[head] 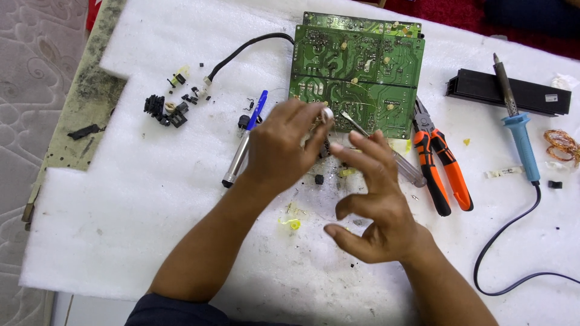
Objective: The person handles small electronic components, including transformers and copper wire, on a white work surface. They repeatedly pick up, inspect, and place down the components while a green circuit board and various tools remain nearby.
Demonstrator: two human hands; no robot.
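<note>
Left hand [281, 148] pinches a small silver part [327, 113] by the green board [356, 75]; right hand [374, 205], fingers spread and holding nothing, hovers just below-right

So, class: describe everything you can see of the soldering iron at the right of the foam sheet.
The soldering iron lies flat on the white foam sheet, tip pointing away from the person. It has a dull metal shaft, a light blue handle that looks plastic, and a dark cord curling off its near end towards the right edge. Neither hand touches it; the orange-handled pliers lie to its left.
</note>
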